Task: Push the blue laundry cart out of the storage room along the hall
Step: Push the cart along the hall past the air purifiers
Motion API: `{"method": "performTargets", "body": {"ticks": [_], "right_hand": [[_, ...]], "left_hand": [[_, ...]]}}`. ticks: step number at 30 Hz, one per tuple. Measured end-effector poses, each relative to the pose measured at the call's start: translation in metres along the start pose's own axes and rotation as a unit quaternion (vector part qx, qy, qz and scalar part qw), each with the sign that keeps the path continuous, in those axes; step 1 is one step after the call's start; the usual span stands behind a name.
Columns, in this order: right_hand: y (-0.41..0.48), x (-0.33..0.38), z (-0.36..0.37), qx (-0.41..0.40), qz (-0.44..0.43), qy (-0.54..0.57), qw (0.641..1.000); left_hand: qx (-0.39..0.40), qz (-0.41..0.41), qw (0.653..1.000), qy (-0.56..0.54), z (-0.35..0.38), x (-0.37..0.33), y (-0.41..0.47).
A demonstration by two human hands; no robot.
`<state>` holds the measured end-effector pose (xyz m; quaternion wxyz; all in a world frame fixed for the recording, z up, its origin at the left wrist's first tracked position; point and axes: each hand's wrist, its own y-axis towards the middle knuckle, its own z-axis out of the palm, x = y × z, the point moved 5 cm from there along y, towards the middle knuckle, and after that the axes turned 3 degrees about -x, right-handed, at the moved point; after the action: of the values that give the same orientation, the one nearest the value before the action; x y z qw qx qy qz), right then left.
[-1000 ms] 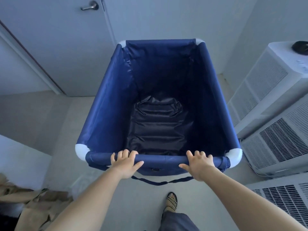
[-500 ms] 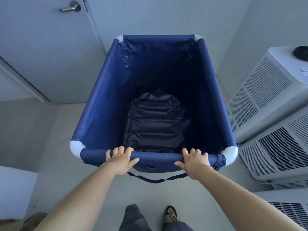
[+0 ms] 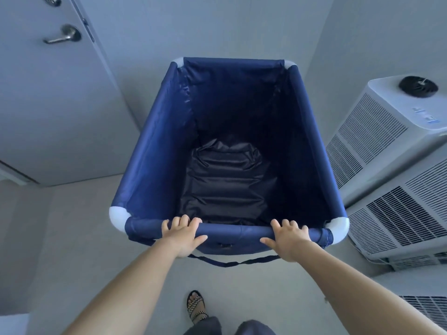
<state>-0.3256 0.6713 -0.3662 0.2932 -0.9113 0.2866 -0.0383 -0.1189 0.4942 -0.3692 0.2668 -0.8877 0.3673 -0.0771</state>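
The blue laundry cart (image 3: 154, 165) fills the middle of the view, a deep fabric bin with white plastic corners and a dark padded bottom with nothing in it. My left hand (image 3: 182, 235) grips the near top rail left of centre, fingers curled over it. My right hand (image 3: 289, 240) grips the same rail right of centre. A dark strap hangs below the rail between my hands. The cart's far end stands close to a pale wall.
A pale door (image 3: 48, 105) with a metal lever handle (image 3: 61, 37) stands open at the left. White air-conditioner units (image 3: 387, 151) are stacked close along the cart's right side. Grey floor (image 3: 72, 226) lies to the left. My sandalled foot (image 3: 196, 304) is below.
The cart has rolled forward with me, and its far end has neared the wall. The cardboard and white box at lower left have slid out of view. Both hands keep their grip.
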Motion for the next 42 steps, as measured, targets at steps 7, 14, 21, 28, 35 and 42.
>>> {"method": "performTargets", "body": {"ticks": [7, 14, 21, 28, 35, 42], "right_hand": [[0.027, 0.006, -0.020, -0.013, 0.007, 0.100, 0.995], [0.047, 0.028, -0.030, -0.075, 0.010, 0.096, 0.993], [0.075, 0.024, -0.039, -0.075, 0.013, 0.102, 0.992], [0.108, 0.014, -0.060, -0.143, 0.011, 0.100, 0.985], [0.150, 0.003, -0.086, -0.160, 0.022, 0.106, 0.981], [0.195, -0.014, -0.114, -0.153, 0.033, 0.110, 0.982]], "left_hand": [[0.019, 0.075, 0.997, 0.007, -0.040, 0.036, 0.042], [-0.034, 0.071, 0.997, 0.004, -0.050, 0.053, 0.078], [-0.093, 0.089, 0.992, -0.002, -0.063, 0.057, 0.106], [-0.185, 0.100, 0.978, -0.003, -0.085, 0.057, 0.143], [-0.207, 0.156, 0.966, 0.003, -0.120, 0.049, 0.195], [-0.175, 0.144, 0.974, 0.019, -0.153, 0.041, 0.246]]}}
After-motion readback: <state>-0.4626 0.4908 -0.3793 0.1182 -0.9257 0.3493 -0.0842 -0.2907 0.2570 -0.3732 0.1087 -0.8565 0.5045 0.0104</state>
